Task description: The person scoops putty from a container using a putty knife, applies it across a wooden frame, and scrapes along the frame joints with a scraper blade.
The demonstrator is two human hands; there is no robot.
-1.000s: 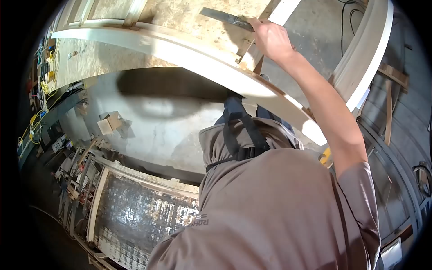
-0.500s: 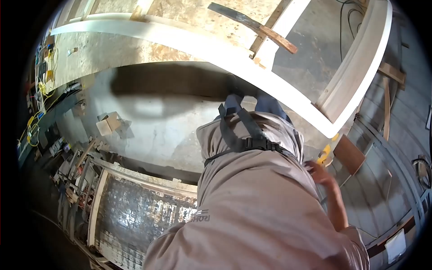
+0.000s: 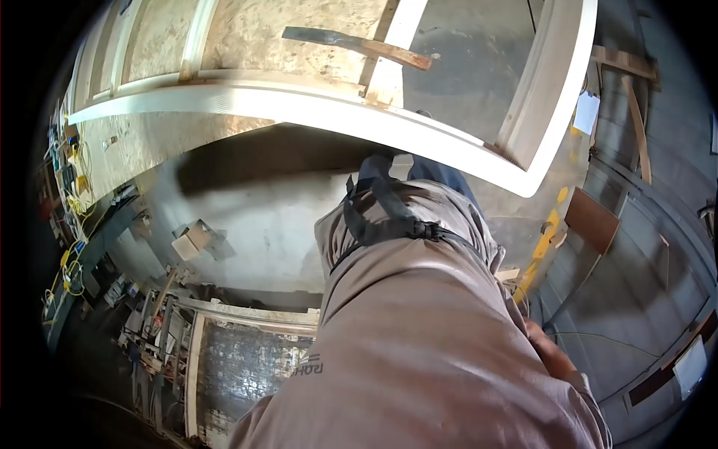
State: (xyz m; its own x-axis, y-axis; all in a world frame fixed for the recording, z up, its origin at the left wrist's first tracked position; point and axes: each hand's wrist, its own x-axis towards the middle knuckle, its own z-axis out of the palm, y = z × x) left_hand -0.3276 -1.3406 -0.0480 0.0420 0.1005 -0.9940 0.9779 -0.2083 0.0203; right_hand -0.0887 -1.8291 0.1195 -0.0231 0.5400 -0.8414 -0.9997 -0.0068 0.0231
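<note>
Right hand (image 3: 532, 333) low at the wearer's side, by the hip — partly hidden by the shirt (image 3: 434, 322); fingers too obscured to say whether open, closed or holding anything. Nearest to it: the shirt's edge, with a yellow strip (image 3: 540, 251) a little beyond.

Bladed tool (image 3: 357, 46), flat dark metal with a wooden handle, lies apart from the hand on the pale wooden frame (image 3: 441, 142). It crosses a crosspiece (image 3: 387, 81); blade over the stained board (image 3: 292, 52), handle end out over the frame's open bay. Looks like a large chisel or scraper, though the view is too coarse to be sure.

Black belt (image 3: 389, 229), buckled, around the waist. Brown panel (image 3: 591, 221) right of the yellow strip; cardboard box (image 3: 193, 239) on the floor (image 3: 262, 232), left.
</note>
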